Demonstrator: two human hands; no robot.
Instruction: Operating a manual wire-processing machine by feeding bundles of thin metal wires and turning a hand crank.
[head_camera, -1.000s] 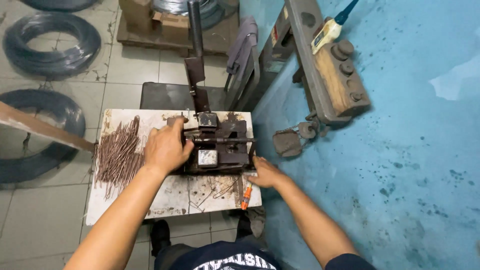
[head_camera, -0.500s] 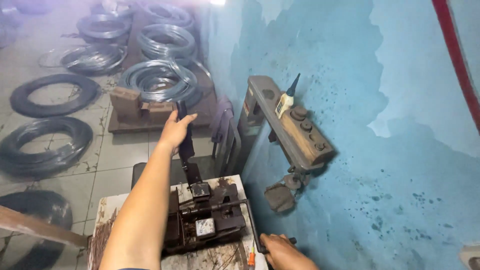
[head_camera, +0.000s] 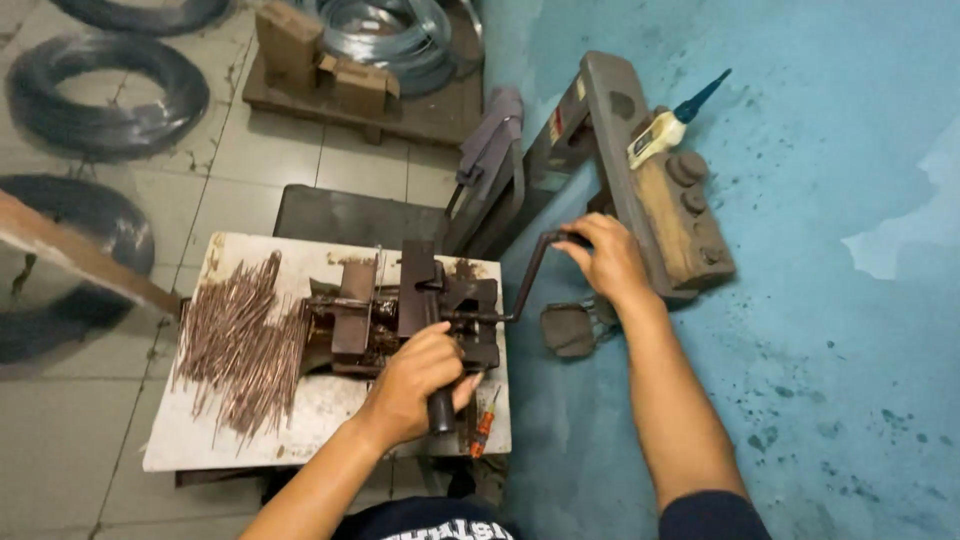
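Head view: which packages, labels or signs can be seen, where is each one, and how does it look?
Cardboard boxes: two brown boxes, on the wooden pallet at the top, beside the wire coils.
Label: small red and yellow strip, on the side of the grey machine by the blue wall.
No screens in view.

Two hands are at work: the left hand grips one dark lever handle, and the right hand grips one crank handle. One rusty bending machine sits at the right edge of one white table. One heap of thin copper-coloured rods, too many to count, lies along its left side. One orange-handled screwdriver lies at its near right corner. Four wire coils show on the floor.
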